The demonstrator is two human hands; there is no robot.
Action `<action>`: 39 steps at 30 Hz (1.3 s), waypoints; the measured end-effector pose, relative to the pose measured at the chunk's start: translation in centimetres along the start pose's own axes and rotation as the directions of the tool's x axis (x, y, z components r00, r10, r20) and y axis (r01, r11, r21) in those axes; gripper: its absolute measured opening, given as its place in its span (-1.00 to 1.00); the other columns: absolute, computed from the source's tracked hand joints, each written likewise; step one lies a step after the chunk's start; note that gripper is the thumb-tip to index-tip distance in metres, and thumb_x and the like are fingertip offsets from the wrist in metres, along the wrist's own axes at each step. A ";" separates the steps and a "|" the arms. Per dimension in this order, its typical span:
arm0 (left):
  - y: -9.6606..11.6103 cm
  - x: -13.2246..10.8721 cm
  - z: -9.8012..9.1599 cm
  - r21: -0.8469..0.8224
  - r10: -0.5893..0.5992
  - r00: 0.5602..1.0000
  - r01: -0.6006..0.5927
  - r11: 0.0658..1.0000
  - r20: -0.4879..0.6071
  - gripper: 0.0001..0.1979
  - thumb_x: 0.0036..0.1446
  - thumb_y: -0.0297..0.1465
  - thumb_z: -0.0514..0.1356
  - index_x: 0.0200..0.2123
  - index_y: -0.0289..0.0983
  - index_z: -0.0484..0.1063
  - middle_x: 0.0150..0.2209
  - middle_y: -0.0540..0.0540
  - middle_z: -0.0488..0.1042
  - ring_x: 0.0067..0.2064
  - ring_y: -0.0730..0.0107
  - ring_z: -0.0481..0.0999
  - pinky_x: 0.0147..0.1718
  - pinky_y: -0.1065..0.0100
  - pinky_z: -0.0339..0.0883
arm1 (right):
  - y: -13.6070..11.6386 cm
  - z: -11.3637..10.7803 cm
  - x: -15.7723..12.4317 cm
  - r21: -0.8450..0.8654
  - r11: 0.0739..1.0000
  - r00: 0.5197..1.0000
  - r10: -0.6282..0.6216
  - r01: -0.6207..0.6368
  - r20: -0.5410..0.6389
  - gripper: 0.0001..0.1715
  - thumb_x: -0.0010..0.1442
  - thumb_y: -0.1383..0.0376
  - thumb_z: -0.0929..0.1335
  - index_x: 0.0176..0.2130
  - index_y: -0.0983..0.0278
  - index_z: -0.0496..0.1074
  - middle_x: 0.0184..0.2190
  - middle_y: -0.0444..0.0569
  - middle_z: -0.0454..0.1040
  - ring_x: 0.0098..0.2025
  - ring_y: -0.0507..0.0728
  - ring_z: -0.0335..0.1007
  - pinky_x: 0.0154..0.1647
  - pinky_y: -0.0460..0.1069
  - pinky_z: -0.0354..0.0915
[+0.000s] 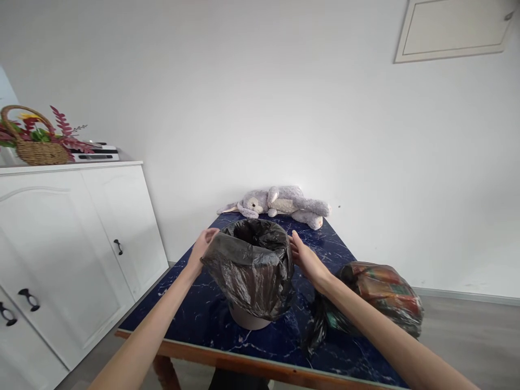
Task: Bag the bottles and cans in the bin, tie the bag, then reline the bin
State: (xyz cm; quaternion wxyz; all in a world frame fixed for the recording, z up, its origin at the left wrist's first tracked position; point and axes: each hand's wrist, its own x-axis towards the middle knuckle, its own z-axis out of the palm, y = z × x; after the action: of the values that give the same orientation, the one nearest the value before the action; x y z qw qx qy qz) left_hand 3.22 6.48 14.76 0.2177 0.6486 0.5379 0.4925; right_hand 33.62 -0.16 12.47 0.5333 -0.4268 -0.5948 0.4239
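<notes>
A black garbage bag (254, 276) lines a trash can (248, 318), its upper part folded over the rim and hanging down the outside. Only the can's brownish-grey base shows. My left hand (202, 248) is closed at the bag's left edge, with its fingers curled by the plastic, which flares out there. On the opposite side, my right hand (306, 259) is open, its fingertips touching the bag near the rim and its thumb pointing up. A full, tied black bag (384, 295) with reddish packages showing through lies beside my right forearm.
The can stands on a blue marble-patterned table (182, 311) with a wooden edge. A grey plush rabbit (280, 203) lies at its far end against the wall. To the left, a white cabinet (89, 244) holds a wicker basket (43, 153) of flowers.
</notes>
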 end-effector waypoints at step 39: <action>-14.3 -8.2 3.2 0.472 0.103 0.906 -0.308 0.826 0.412 -0.40 0.47 0.04 0.03 0.37 -0.16 0.37 0.49 -0.19 0.27 0.54 -0.11 0.12 0.45 -0.15 0.13 | 0.2 -16.6 5.8 -0.990 0.066 0.898 -0.433 0.123 0.083 -0.55 0.41 -0.04 0.32 -0.07 0.20 0.61 -0.23 0.07 0.69 -0.18 0.33 0.59 -0.13 0.14 0.35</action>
State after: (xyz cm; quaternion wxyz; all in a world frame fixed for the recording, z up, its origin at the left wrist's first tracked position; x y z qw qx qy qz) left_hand -0.40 4.45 -1.54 0.0732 0.8187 0.5268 0.2165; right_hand 49.74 6.30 15.03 0.2565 -0.5924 -0.7257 -0.2377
